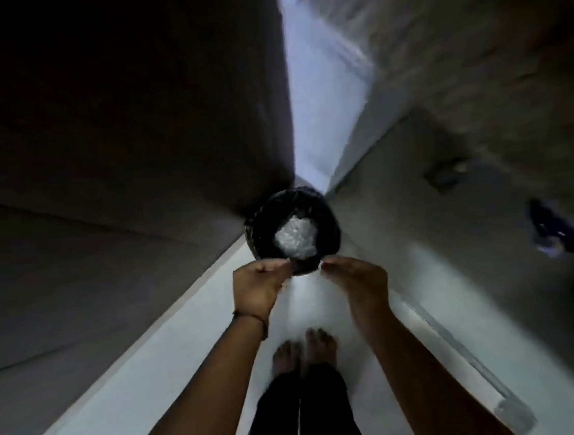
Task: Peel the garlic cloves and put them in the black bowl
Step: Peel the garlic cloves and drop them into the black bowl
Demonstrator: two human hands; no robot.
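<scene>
Black container sits on the floor by a wall corner, w/ white crumpled stuff inside. Left hand & right hand are over its near rim, fingertips facing, apart. Too blurred to tell if pinching anything.

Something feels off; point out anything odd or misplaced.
The black container seems to stand on the floor beyond the bare feet, odd for food; whitish crumpled stuff inside. Left hand and right hand reach its near rim.
</scene>
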